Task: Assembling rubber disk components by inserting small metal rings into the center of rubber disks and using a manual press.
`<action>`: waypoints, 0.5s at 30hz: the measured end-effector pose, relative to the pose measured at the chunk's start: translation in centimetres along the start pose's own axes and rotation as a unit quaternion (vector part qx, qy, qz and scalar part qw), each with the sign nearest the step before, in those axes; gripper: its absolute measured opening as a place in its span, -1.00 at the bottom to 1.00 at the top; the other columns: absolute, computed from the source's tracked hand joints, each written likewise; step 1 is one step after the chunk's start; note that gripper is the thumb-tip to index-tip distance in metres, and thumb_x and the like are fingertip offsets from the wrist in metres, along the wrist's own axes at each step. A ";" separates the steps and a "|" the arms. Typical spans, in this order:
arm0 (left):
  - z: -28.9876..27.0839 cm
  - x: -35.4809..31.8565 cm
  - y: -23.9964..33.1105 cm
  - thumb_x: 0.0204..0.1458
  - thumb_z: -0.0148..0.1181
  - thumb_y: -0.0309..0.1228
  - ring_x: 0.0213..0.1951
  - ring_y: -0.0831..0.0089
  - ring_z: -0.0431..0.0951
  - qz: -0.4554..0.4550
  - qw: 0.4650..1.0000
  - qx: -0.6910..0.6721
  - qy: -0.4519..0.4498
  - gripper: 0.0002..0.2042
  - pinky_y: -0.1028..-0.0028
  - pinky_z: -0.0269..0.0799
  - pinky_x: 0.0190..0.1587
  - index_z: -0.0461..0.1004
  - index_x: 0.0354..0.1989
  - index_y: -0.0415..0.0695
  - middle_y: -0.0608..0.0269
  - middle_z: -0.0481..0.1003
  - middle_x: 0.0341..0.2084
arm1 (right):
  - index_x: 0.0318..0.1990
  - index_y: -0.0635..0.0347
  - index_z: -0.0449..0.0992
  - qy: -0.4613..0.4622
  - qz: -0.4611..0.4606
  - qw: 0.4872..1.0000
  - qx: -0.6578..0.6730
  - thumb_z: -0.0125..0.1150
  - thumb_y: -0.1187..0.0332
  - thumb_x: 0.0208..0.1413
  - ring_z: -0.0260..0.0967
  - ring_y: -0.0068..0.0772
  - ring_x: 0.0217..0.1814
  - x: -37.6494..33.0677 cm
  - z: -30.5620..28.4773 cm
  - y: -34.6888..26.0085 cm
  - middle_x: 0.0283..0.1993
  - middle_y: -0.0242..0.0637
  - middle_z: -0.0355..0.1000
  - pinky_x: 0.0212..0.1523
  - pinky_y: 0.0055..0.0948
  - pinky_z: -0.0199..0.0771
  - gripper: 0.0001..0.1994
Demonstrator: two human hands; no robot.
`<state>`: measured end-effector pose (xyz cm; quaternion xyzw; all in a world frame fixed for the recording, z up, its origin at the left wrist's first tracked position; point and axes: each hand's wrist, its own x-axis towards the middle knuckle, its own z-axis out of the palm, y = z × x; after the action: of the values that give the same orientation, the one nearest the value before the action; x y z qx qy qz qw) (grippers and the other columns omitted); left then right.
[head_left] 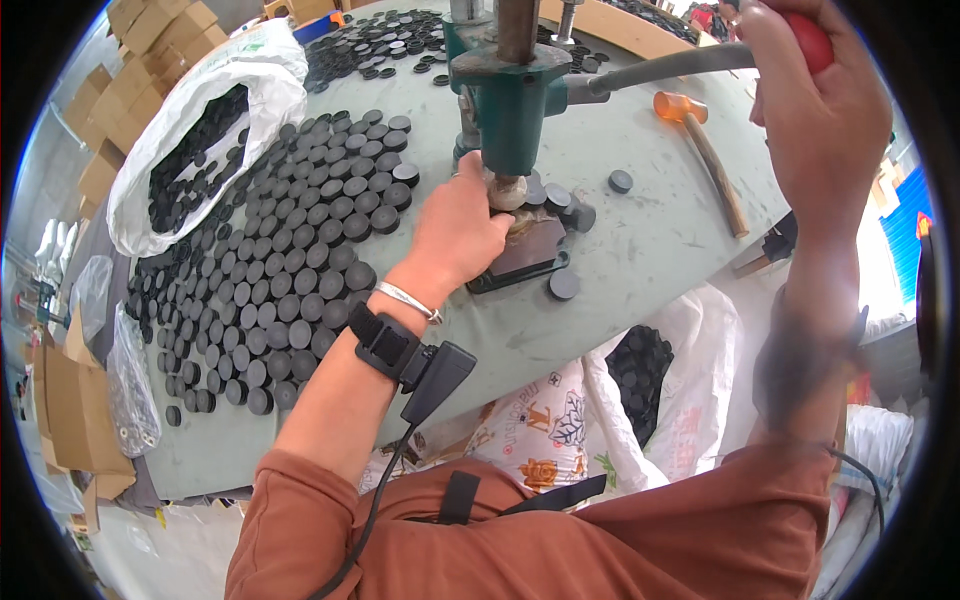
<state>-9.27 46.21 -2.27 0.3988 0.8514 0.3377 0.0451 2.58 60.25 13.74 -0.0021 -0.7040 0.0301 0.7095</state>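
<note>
Two hands are committed at the press (515, 120)! The lever's (670, 68) red knob (810, 42) is gripped by the right hand (825, 120), closed firmly around it, while the left hand (455, 230) is placed right at the ram (507, 192). Thumb and fingers are half open, parted around its tip; whether anything is pinched there cannot be told, as the spot is hidden.

And there's the danger: should the lever be pulled too soon, fingertips could be crushed between ram and block (527, 252). Anything seated askew could be cracked or spat sideways. Close around the block, loose caps (563, 285) are scattered; one could be nudged underneath by a stray knuckle.

To the left, the table (640, 270) is crowded with more caps (302, 334), easily swept aside by the left forearm (340, 395). Over right, the mallet (704, 150) is laid near the edge, where it could be knocked off.
</note>
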 end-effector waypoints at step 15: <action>1.6 -0.6 -1.5 -0.24 0.41 -0.21 -0.20 0.26 0.59 -0.057 0.992 -0.067 0.089 -0.13 0.37 0.47 -0.15 0.07 0.21 -0.38 0.17 0.58 -0.21 | -0.26 0.21 0.42 -0.166 0.070 0.984 -0.014 0.11 0.52 0.13 0.29 -0.75 -0.57 -4.2 -6.0 0.1 -0.36 -0.21 0.51 -0.56 -0.71 0.30 -0.95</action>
<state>-9.27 45.93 -4.57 0.3142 0.8486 0.4254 0.0145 8.51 60.36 9.48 -0.0558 -0.8103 0.0700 0.5792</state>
